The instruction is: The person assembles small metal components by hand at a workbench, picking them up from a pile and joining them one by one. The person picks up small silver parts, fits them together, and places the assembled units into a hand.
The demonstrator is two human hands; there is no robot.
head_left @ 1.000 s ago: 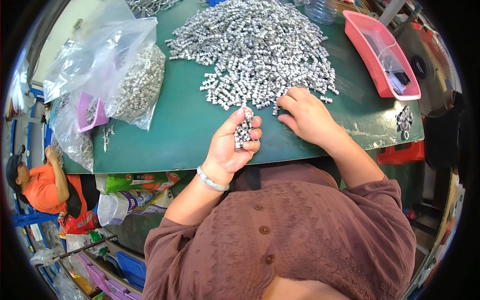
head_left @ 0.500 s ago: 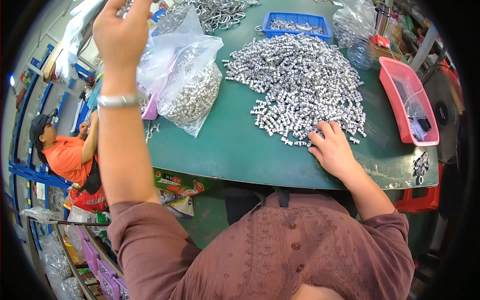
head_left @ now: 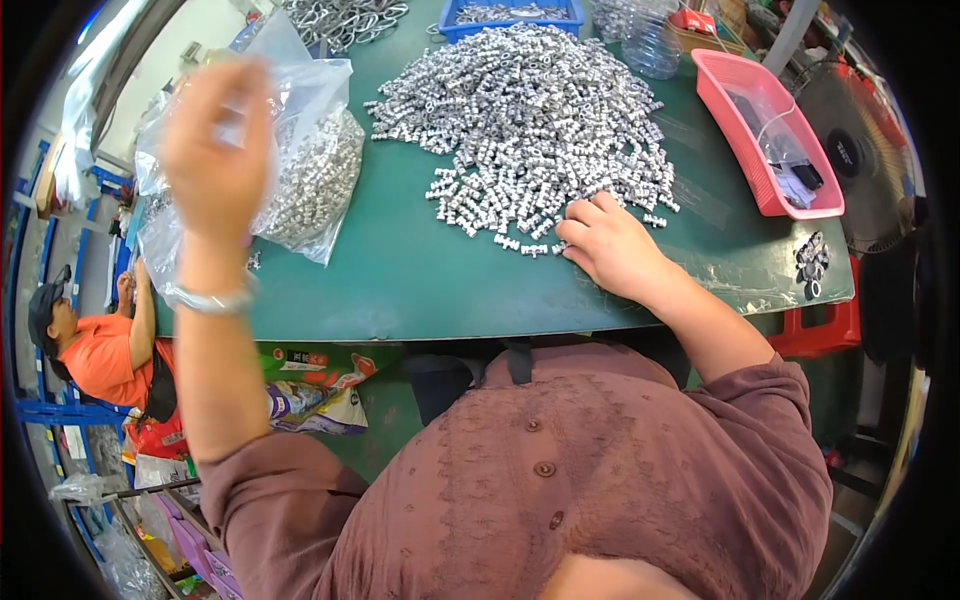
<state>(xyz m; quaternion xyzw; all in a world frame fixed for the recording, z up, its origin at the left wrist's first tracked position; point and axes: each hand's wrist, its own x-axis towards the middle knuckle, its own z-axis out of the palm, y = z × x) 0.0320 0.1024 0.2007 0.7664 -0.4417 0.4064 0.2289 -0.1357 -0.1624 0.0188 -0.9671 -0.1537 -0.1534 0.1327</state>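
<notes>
Blur of left hand (head_left: 215,145) over clear bag (head_left: 325,185)! Curled right hand (head_left: 612,242) at metal-parts pile (head_left: 530,115) (can't tell either's opening or hold).

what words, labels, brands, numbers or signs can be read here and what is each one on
Green bag: characters on a dark panel, which I won't copy out.
Fan: pale marking on the dark hub, too small to read.
White and purple bag: print, too blurred to read.
Pile of small metal parts: no writing that I can make out.
</notes>
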